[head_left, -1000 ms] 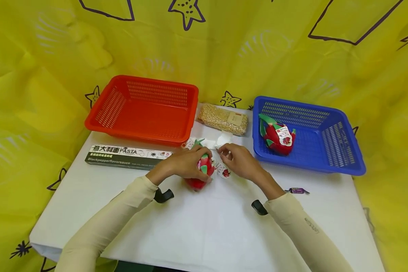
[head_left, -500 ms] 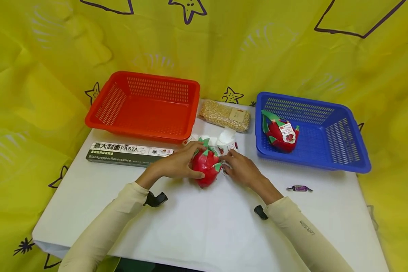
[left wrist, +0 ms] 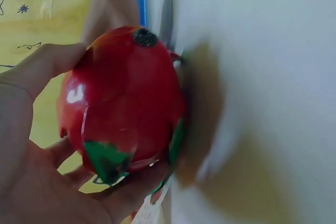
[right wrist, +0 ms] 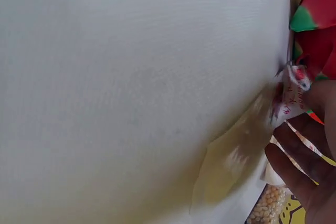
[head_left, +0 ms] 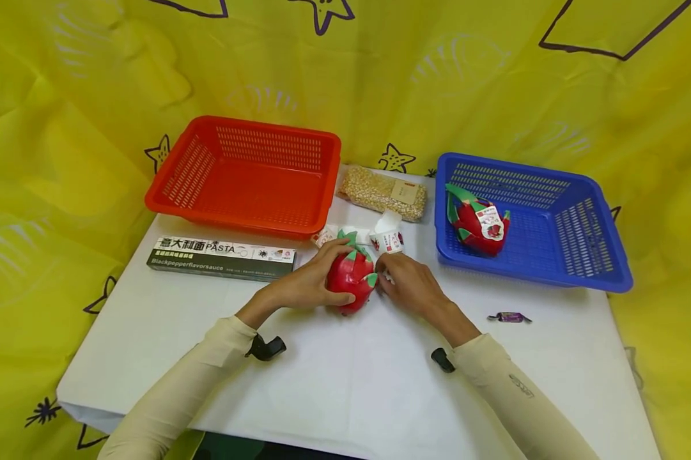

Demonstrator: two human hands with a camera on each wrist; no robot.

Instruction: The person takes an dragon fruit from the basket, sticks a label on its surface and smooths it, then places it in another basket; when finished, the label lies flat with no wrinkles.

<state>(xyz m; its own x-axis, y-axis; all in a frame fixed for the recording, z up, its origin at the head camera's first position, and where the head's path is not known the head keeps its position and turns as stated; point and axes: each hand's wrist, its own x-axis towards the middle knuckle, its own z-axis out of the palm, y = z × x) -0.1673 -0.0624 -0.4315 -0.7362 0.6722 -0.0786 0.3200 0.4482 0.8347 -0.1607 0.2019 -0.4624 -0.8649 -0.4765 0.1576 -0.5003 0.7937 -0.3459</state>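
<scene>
At the near side of a white-covered table (head_left: 322,383), a person reaches in with two pale cream sleeves; dark lettering on the right one (head_left: 520,386) is too blurred to read. Ahead on the right lies a small purple twist-wrapped candy (head_left: 509,317).

At the middle, the left hand (head_left: 313,279) grasps a round, glossy red dragon fruit (head_left: 351,284) with green leaf tips, thumb across its near side, fingers curled around its left and far sides. The right hand (head_left: 411,284) is just beside the fruit's right side, fingers bent. A white label with red print (right wrist: 290,98) sits at its fingertips; whether it is pinched, I cannot tell.

Left of the fruit, a long, flat white-and-dark-green box (head_left: 221,259) reads "意大利面 PASTA" and "Blackpepperflavorsauce". Beyond the fruit stands a curled white paper tag (head_left: 387,241) with red characters too small to read.

Farther back, left to right: a red plastic basket (head_left: 244,220); a clear bag of yellow kernels (head_left: 371,191), its beige label illegible; a blue plastic basket (head_left: 537,239) holding another red dragon fruit (head_left: 468,233) bearing a white-and-red sticker. Behind hangs a yellow curtain (head_left: 374,83) with dark star outlines.
</scene>
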